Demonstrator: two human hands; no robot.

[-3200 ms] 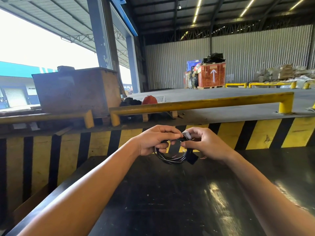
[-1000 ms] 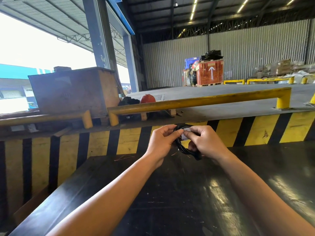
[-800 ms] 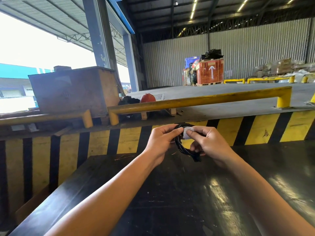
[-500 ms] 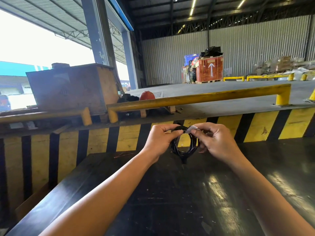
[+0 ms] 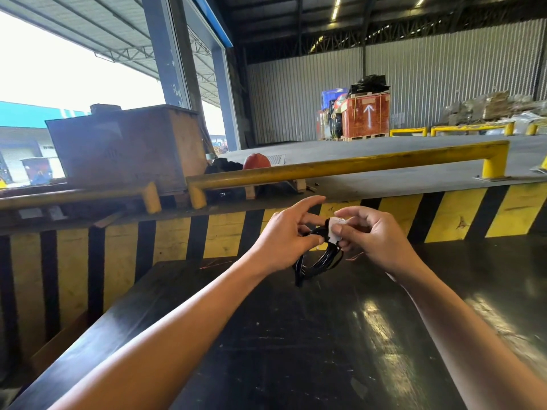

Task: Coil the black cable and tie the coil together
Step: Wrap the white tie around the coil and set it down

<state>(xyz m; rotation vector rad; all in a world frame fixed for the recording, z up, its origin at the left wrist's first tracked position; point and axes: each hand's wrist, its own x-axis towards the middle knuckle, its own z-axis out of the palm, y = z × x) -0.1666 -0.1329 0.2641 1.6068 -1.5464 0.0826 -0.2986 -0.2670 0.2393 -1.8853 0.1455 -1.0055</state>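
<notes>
Warehouse loading dock, corrugated metal walls [image 5: 444, 84], yellow guard rail [image 5: 340, 168], hazard-striped dock edge [image 5: 444, 214], palletised crates [image 5: 365, 115]

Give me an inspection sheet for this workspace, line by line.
Surface: black table, glossy and scuffed, bare where visible.
Job's things: black cable coiled, held above the table; white tie wrapped round its top.
Clutter: thin reddish strands on the far edge of the table.
Grippers: left hand pinches the coil beside the tie, index finger raised; right hand fingers press the tie.
Cables: one loose end hangs below the coil.
Surroundings: yellow guard rail, striped dock edge, rusty metal box, red crate.
</notes>
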